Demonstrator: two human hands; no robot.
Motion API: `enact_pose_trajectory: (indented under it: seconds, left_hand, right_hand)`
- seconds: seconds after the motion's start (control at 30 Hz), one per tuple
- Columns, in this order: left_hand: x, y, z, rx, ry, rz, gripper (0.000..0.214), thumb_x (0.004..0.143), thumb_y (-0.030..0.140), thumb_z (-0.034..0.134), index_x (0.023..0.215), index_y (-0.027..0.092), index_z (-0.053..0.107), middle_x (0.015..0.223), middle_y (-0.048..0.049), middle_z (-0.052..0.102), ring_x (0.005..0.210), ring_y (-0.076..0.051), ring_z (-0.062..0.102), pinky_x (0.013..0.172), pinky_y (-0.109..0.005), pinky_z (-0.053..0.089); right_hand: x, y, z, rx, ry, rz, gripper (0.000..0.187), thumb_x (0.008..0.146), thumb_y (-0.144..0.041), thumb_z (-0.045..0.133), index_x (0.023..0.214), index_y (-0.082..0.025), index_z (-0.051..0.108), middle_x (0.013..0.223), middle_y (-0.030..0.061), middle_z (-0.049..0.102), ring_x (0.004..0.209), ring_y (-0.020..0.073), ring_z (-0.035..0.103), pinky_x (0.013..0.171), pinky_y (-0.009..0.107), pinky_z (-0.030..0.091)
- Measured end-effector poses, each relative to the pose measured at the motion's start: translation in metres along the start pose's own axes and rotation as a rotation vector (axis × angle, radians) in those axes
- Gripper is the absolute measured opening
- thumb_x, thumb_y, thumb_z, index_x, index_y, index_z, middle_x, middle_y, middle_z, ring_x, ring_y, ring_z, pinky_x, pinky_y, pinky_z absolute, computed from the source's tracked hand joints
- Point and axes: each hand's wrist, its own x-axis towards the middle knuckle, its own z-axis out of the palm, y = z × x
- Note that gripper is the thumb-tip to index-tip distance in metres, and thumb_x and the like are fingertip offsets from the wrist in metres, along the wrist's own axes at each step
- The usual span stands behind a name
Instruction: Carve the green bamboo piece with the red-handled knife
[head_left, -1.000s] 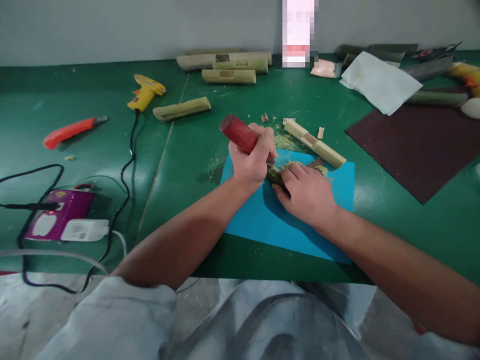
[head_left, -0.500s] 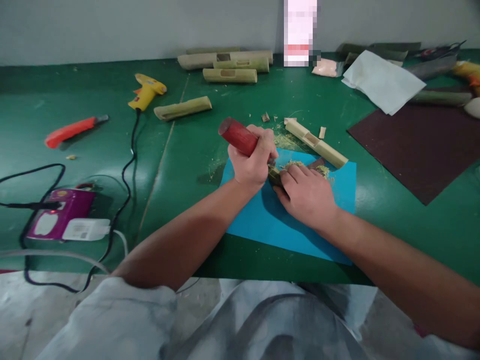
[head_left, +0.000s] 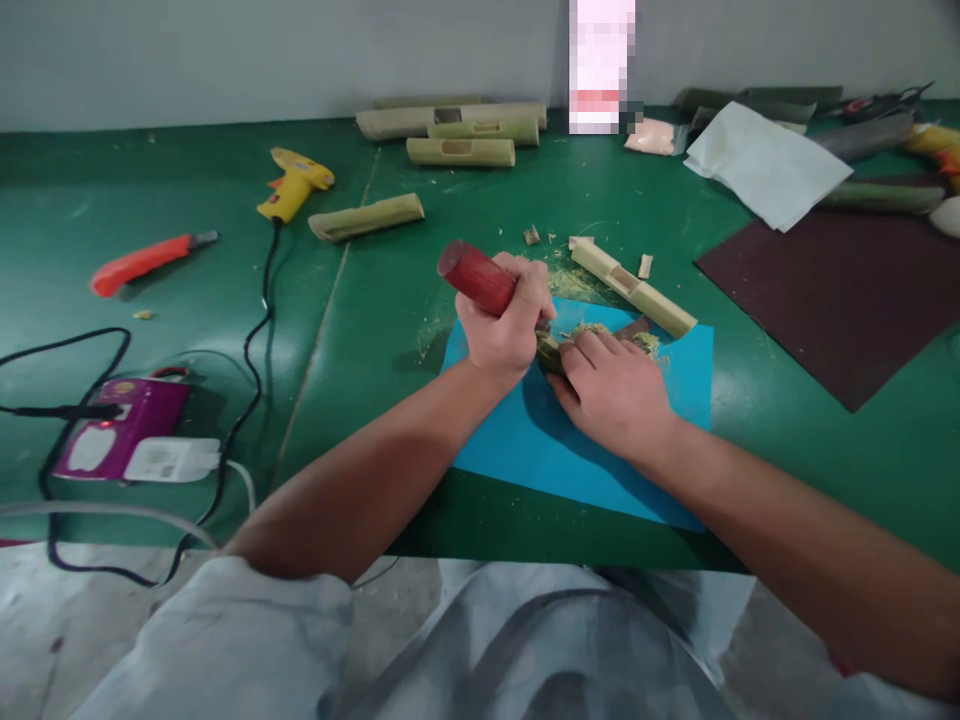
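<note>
My left hand (head_left: 504,325) is closed round the thick red wooden handle (head_left: 480,275) of a tool, whose working end is hidden behind the hand. My right hand (head_left: 615,385) is wrapped over a short piece of bamboo (head_left: 550,350), pressing it on a blue sheet (head_left: 525,450). The two hands almost meet at the bamboo's near end. A dark brown strip (head_left: 634,328) pokes out beyond my right fingers, among pale shavings (head_left: 646,343). Just past the hands lies a split bamboo tube (head_left: 634,287) with a notch cut in it, partly on the sheet.
To the left are a yellow hot glue gun (head_left: 296,187), a red-handled cutter (head_left: 150,264), a purple power box (head_left: 127,425) with cables, and a bamboo tube (head_left: 367,217). More notched bamboo (head_left: 461,152) lies along the wall. Right are a dark brown sheet (head_left: 840,300) and white paper (head_left: 769,165).
The red handle's top has dipped very slightly. Both hands otherwise keep their places on the tool and the bamboo.
</note>
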Motion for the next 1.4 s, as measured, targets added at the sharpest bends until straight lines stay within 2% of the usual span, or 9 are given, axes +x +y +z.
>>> enact_pose_trajectory:
  seconds: [0.13, 0.33, 0.47, 0.57, 0.63, 0.73, 0.97, 1.3, 1.4]
  left_hand:
    - [0.001, 0.0, 0.003, 0.029, -0.009, -0.02, 0.043, 0.092, 0.043, 0.072, 0.059, 0.022, 0.054, 0.05, 0.0042, 0.051, 0.044, -0.011, 0.047, 0.047, -0.031, 0.038]
    - [0.004, -0.002, 0.007, -0.006, -0.046, 0.057, 0.049, 0.092, 0.038, 0.072, 0.052, 0.022, 0.049, 0.047, 0.0037, 0.047, 0.042, -0.009, 0.042, 0.043, -0.031, 0.03]
    - [0.005, -0.003, 0.006, -0.048, -0.022, -0.021, 0.051, 0.087, 0.045, 0.076, 0.053, 0.022, 0.046, 0.042, 0.0066, 0.04, 0.036, -0.008, 0.037, 0.039, -0.03, 0.024]
    - [0.006, -0.006, 0.003, -0.091, -0.001, 0.014, 0.054, 0.085, 0.046, 0.078, 0.052, 0.021, 0.045, 0.041, 0.0068, 0.04, 0.037, -0.007, 0.038, 0.039, -0.029, 0.025]
    - [0.008, -0.009, 0.001, -0.126, 0.019, 0.052, 0.052, 0.09, 0.047, 0.074, 0.055, 0.021, 0.045, 0.044, 0.0059, 0.043, 0.039, -0.008, 0.042, 0.042, -0.03, 0.03]
    - [0.009, -0.013, 0.0, -0.105, 0.034, 0.023, 0.048, 0.095, 0.049, 0.069, 0.061, 0.022, 0.05, 0.047, 0.0054, 0.046, 0.043, -0.008, 0.045, 0.048, -0.031, 0.035]
    - [0.003, -0.009, 0.0, -0.032, 0.004, -0.037, 0.045, 0.092, 0.052, 0.071, 0.062, 0.022, 0.056, 0.051, 0.0045, 0.053, 0.047, -0.01, 0.049, 0.051, -0.031, 0.039]
    - [0.0, -0.002, 0.004, -0.054, -0.018, -0.042, 0.041, 0.093, 0.039, 0.071, 0.06, 0.022, 0.053, 0.049, 0.005, 0.049, 0.043, -0.01, 0.047, 0.046, -0.03, 0.037]
    - [0.0, -0.004, 0.006, -0.005, -0.007, 0.013, 0.046, 0.091, 0.04, 0.073, 0.056, 0.022, 0.049, 0.048, 0.004, 0.048, 0.043, -0.01, 0.043, 0.045, -0.031, 0.034]
  right_hand:
    - [0.001, 0.0, 0.0, 0.031, -0.003, 0.013, 0.023, 0.103, -0.03, 0.052, 0.096, -0.017, 0.07, 0.096, 0.0116, 0.071, 0.092, 0.0262, 0.063, 0.073, 0.037, 0.037]
    - [0.002, 0.0, 0.0, 0.102, -0.021, -0.006, 0.024, 0.102, -0.031, 0.053, 0.097, -0.015, 0.071, 0.097, 0.0133, 0.071, 0.095, 0.0283, 0.063, 0.079, 0.038, 0.042]
    - [0.003, 0.002, 0.002, 0.142, -0.016, 0.036, 0.027, 0.102, -0.031, 0.052, 0.095, -0.014, 0.071, 0.096, 0.0136, 0.071, 0.09, 0.0272, 0.063, 0.079, 0.038, 0.044]
    - [0.003, 0.004, 0.002, 0.154, -0.027, 0.067, 0.027, 0.102, -0.032, 0.053, 0.097, -0.013, 0.071, 0.098, 0.0139, 0.071, 0.091, 0.0273, 0.063, 0.08, 0.037, 0.045]
    - [0.003, 0.003, 0.001, 0.153, -0.036, 0.063, 0.026, 0.101, -0.032, 0.054, 0.099, -0.013, 0.071, 0.1, 0.0142, 0.071, 0.093, 0.0279, 0.064, 0.081, 0.038, 0.046]
    - [0.003, 0.002, 0.0, 0.146, -0.052, 0.062, 0.026, 0.101, -0.033, 0.054, 0.1, -0.013, 0.071, 0.1, 0.0142, 0.071, 0.094, 0.0281, 0.064, 0.081, 0.038, 0.046]
    - [0.003, 0.001, 0.0, 0.127, -0.036, 0.049, 0.025, 0.101, -0.032, 0.054, 0.097, -0.014, 0.071, 0.098, 0.0137, 0.07, 0.092, 0.0274, 0.063, 0.078, 0.037, 0.045]
    - [0.002, 0.001, 0.001, 0.133, -0.034, 0.046, 0.026, 0.101, -0.032, 0.053, 0.097, -0.015, 0.071, 0.096, 0.0132, 0.07, 0.091, 0.0274, 0.062, 0.078, 0.037, 0.044]
    - [0.003, 0.001, 0.001, 0.133, -0.038, 0.028, 0.025, 0.101, -0.031, 0.053, 0.097, -0.015, 0.071, 0.096, 0.013, 0.069, 0.092, 0.0276, 0.062, 0.08, 0.038, 0.044]
